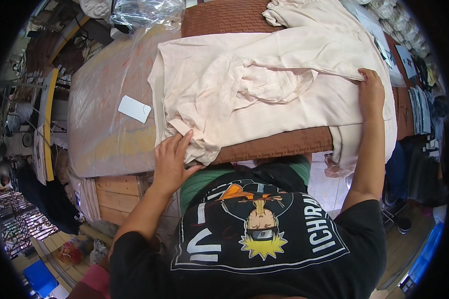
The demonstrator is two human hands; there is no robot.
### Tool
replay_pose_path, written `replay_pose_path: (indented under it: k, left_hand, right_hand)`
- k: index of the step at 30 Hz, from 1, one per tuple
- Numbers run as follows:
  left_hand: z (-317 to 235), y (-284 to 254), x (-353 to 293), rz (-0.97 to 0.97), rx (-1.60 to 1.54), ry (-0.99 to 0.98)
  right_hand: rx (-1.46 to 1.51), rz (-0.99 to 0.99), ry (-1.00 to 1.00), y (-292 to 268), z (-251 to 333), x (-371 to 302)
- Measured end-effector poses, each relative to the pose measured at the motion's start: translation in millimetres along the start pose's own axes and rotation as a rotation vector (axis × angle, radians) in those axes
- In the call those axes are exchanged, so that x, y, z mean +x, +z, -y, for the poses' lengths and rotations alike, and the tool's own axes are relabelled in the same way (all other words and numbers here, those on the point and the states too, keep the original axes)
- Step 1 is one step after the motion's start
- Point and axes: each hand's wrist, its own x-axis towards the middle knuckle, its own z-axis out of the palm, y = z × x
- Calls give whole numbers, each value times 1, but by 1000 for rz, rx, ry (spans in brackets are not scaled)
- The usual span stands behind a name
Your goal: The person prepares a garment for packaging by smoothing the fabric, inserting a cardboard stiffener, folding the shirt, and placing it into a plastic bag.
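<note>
A pale pink long-sleeved garment (294, 109), perhaps a shirt, lies spread and partly rumpled before me, with one sleeve bunched across its middle. At its near left corner my left hand (172, 159) rests against the crumpled cloth, thumb and fingers apart. Over on the right side, my right hand (372, 94) has its fingers closed on a fold of the same cloth. Part of the garment hangs over the table's near right edge. Brown patterned padding (274, 144) shows beneath it.
A plastic-wrapped stack (110, 134) adjoins the padding on the left, with a white tag (134, 109) on top. Clear plastic (147, 12) lies at the far left. Folded jeans (420, 110) stand at the right, and a yellow-edged board (50, 124) at the left.
</note>
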Motion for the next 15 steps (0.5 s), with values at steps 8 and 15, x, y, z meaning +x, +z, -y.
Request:
replay_pose_path:
  k: [8,15]
  left_hand:
    - [37,-44,40,143,-221,22]
    - [85,-166,177,-512,-476,-106]
  right_hand:
    - [34,-49,-37,4,-53,59]
    - [58,29,96,-11,-41,161]
